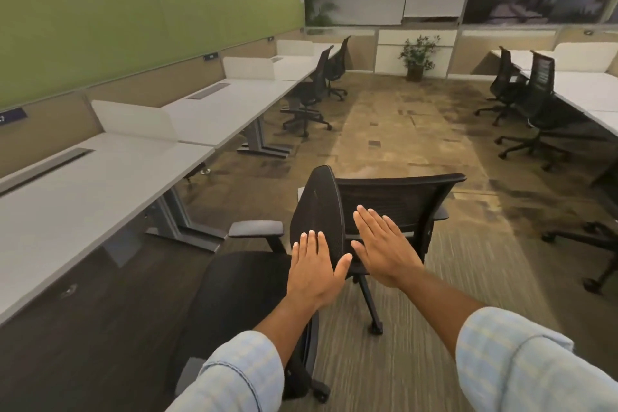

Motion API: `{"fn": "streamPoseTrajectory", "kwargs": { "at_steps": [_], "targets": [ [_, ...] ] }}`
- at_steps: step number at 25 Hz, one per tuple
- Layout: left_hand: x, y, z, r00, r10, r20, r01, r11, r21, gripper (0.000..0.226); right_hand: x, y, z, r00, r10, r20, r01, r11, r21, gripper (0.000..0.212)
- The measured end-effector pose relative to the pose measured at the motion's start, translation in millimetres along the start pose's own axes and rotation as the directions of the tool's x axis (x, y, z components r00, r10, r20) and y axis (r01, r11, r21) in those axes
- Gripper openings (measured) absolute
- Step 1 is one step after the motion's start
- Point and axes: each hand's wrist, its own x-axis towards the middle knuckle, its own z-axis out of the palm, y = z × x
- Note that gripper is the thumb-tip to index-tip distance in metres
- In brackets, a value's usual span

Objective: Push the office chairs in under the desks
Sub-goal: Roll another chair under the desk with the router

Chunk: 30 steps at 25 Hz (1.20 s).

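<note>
Both hands flat and spread, fingers straight, clasping nothing: left hand [316, 269] laid over the near edge of a black chair back [317, 211], right hand [384, 247] just beside it, in front of a second mesh back [398, 201]; whether either palm truly presses the mesh, cannot tell

Near chair [240, 291] in the near middle, seat turned toward the left, armrest [255, 228] just short of the desk edge, still out in the aisle and not under the long white desk [83, 191] on the left. Second chair [401, 211] just right of it and slightly farther, back edge-on to the first, one caster [376, 327] planted on the carpet near the right forearm

Open knee space under the left desk between grey metal legs [177, 221], dark floor showing below the front edge. Farther along the same row, two black chairs [314, 90] close against the desk edge. On the right, two more chairs [531, 100] against another white desk [588, 90], wheeled bases jutting into the aisle

Wide carpeted aisle [401, 130] down the middle toward a potted plant [417, 57] at the far partition, free of obstacles between the rows
</note>
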Motion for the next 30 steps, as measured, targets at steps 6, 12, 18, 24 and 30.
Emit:
{"fn": "streamPoseTrajectory", "kwargs": {
  "at_steps": [6, 12, 18, 24, 30],
  "targets": [
    [43.6, 12.9, -19.1, 0.979, -0.096, 0.182, 0.113, 0.99, -0.086, 0.095, 90.2, 32.0, 7.8, 0.965, -0.224, 0.136, 0.218, 0.974, 0.054, 0.073],
    [75.4, 39.8, -20.0, 0.933, -0.275, 0.232, 0.324, 0.922, -0.211, 0.092, 172.1, 64.8, 3.3, 0.87, -0.458, 0.184, 0.463, 0.886, 0.019, 0.085],
    [59.7, 65.8, -6.6, 0.91, -0.398, 0.114, 0.411, 0.9, -0.144, 0.08, 229.1, 67.7, 15.9, 0.74, -0.645, 0.189, 0.656, 0.755, 0.007, 0.075],
    [39.4, 75.0, -7.5, 0.887, -0.46, -0.029, 0.461, 0.886, 0.046, 0.075, 253.3, 36.8, 19.0, 0.48, -0.865, 0.148, 0.874, 0.487, 0.007, 0.07],
    [23.5, 50.6, -11.6, 0.767, -0.638, -0.075, 0.638, 0.743, 0.202, 0.099, 261.2, 2.4, 19.4, 0.372, -0.922, 0.106, 0.925, 0.378, 0.04, 0.063]
  ]
}}
